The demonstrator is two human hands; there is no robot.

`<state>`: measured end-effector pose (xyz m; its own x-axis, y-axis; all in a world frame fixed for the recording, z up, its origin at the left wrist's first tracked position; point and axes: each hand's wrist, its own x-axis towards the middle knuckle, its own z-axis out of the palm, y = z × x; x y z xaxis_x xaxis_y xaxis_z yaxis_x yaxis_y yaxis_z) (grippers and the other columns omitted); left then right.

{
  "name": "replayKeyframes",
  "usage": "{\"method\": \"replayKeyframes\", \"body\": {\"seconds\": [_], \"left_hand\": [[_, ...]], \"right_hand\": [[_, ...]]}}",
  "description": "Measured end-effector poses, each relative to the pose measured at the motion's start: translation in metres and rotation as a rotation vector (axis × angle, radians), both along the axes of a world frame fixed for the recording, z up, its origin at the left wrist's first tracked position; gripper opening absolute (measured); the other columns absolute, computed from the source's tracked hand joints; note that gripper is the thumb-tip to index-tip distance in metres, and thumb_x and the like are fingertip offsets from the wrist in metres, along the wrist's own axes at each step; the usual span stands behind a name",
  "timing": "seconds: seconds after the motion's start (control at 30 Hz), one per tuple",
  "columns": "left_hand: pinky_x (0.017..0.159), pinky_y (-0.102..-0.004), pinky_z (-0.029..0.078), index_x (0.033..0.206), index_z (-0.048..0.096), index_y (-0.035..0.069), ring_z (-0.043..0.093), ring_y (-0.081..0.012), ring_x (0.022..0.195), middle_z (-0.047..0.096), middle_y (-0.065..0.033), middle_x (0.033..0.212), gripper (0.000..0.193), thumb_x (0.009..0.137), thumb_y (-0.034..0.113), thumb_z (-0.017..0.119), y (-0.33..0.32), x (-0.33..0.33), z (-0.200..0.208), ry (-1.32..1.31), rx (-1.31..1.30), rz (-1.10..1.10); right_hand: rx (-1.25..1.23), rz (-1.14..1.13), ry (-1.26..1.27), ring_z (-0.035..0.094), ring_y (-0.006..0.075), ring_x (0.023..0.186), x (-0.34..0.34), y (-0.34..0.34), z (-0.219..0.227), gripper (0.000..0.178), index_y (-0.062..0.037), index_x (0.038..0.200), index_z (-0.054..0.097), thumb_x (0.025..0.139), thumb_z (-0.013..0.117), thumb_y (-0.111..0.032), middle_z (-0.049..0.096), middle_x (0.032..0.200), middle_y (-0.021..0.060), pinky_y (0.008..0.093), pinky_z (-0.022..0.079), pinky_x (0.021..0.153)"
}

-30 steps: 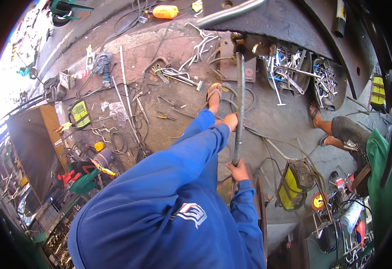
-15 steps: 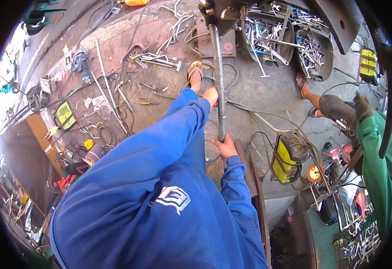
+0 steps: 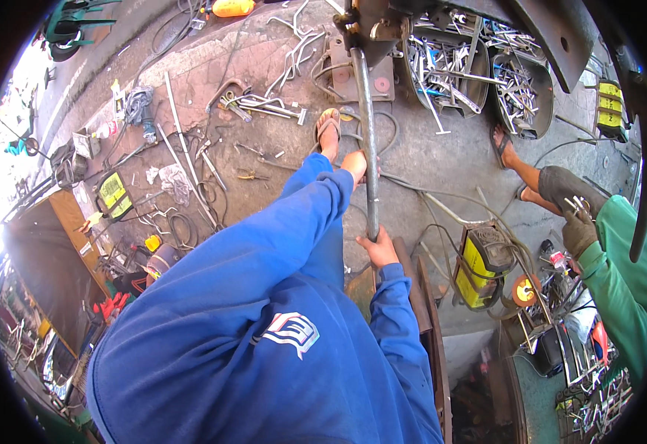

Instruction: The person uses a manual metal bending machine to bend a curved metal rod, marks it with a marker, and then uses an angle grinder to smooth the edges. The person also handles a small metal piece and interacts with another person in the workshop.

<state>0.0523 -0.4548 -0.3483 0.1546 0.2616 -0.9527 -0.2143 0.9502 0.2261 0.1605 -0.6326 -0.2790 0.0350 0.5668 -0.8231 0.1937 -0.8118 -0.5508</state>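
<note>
A long grey metal bar (image 3: 371, 140) runs down from a dark steel fixture (image 3: 376, 26) at the top of the view. My left hand (image 3: 354, 166) is closed round the bar about two-thirds of the way down, its fingers partly hidden behind the metal. Lower, my right hand (image 3: 379, 249) grips the bar's near end, the thumb lying across it. Both arms are in blue sleeves, and my sandalled foot (image 3: 328, 132) stands just left of the bar.
Black bins (image 3: 479, 92) of metal pieces stand far right. Yellow-black machines (image 3: 480, 266) and cables lie about. At right, a green-sleeved co-worker's gloved hand (image 3: 579, 231) holds small metal pieces. Loose rods (image 3: 183, 137), bent bars and pliers (image 3: 251, 175) litter the left floor.
The whole view has shifted slightly; both my hands keep their places on the bar. The co-worker's gloved hand has moved down and left, and metal pieces now show in it.
</note>
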Motion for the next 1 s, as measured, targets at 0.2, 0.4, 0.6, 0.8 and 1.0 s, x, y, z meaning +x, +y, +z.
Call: {"method": "replayKeyframes", "body": {"seconds": [0.2, 0.4, 0.6, 0.8, 1.0], "left_hand": [[0.052, -0.0371, 0.045, 0.082, 0.057, 0.005, 0.056, -0.0226, 0.057, 0.060, -0.0103, 0.075, 0.028, 0.090, 0.030, 0.046, -0.025, -0.006, -0.068, -0.078, 0.189, -0.151], [0.063, -0.0413, 0.049, 0.090, 0.064, 0.012, 0.062, -0.0208, 0.073, 0.065, -0.0054, 0.080, 0.020, 0.086, 0.030, 0.057, -0.015, -0.018, -0.061, -0.154, -0.132, -0.127], [0.062, -0.0375, 0.053, 0.114, 0.055, 0.005, 0.064, -0.0235, 0.074, 0.064, -0.0103, 0.086, 0.032, 0.083, 0.000, 0.047, 0.047, -0.026, 0.001, 0.205, 0.266, -0.209], [0.067, -0.0367, 0.054, 0.113, 0.054, 0.003, 0.062, -0.0224, 0.079, 0.061, -0.0085, 0.094, 0.036, 0.077, -0.002, 0.052, 0.127, -0.039, 0.009, -0.005, 0.448, -0.070], [0.066, -0.0372, 0.054, 0.114, 0.054, 0.005, 0.061, -0.0205, 0.080, 0.061, -0.0073, 0.093, 0.032, 0.086, 0.015, 0.064, 0.175, -0.038, 0.001, 0.076, 0.547, -0.071]], "right_hand": [[0.067, -0.011, -0.026, 0.054, 0.0194, 0.080, 0.001, -0.004, -0.003, 0.038, -0.0021, 0.096, 0.053, 0.073, 0.077, -0.023, 0.057, 0.082, 0.0076, 0.0342, 0.046, 0.073], [-0.113, 0.068, 0.008, 0.056, 0.0234, 0.084, 0.001, -0.011, -0.019, 0.048, -0.0006, 0.103, 0.054, 0.072, 0.077, -0.029, 0.060, 0.088, 0.0129, 0.0371, 0.046, 0.077], [-0.070, 0.093, -0.088, 0.060, 0.0381, 0.099, 0.005, -0.011, -0.057, 0.063, 0.0018, 0.116, 0.053, 0.073, 0.073, -0.041, 0.062, 0.106, 0.0254, 0.0433, 0.045, 0.086], [-0.077, 0.130, -0.165, 0.057, 0.0358, 0.107, 0.011, 0.005, -0.097, 0.067, 0.0004, 0.120, 0.053, 0.073, 0.073, -0.043, 0.060, 0.113, 0.0250, 0.0408, 0.043, 0.092], [-0.241, 0.210, -0.176, 0.053, 0.0358, 0.117, 0.027, 0.025, -0.112, 0.071, -0.0028, 0.126, 0.051, 0.071, 0.073, -0.043, 0.057, 0.122, 0.0210, 0.0425, 0.040, 0.100]]}}
